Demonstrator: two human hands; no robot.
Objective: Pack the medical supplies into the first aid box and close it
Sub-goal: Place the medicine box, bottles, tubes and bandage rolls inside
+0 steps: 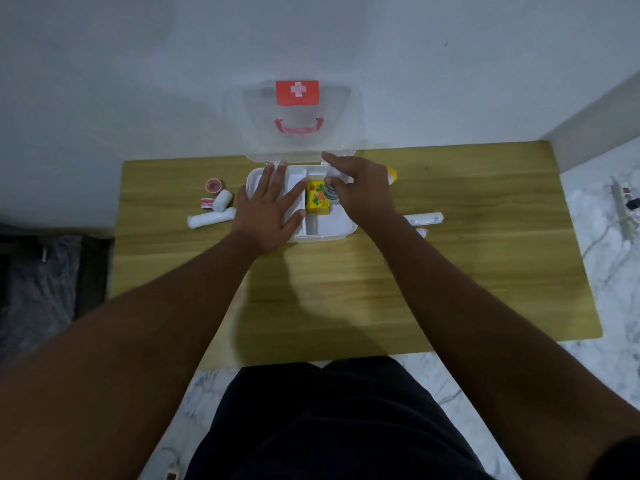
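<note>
The white first aid box [341,227] stands open on the wooden table, its clear lid [294,140] with a red cross label leaning against the wall. A yellow carton [318,199] lies in the box's middle compartment. My left hand [268,209] rests flat with spread fingers over the box's left compartments. My right hand [362,190] hovers over the right compartment, fingers closed on a small white bottle [333,190] beside the carton. Bandage rolls [211,218] and tape rolls [214,186] lie left of the box. Another white roll [427,218] lies to the right.
A yellow-capped item [392,174] peeks out behind my right hand. The table [346,289] stands against a white wall. A power strip with cable [623,206] lies on the marble floor at the right. A dark rug [38,292] is at the left.
</note>
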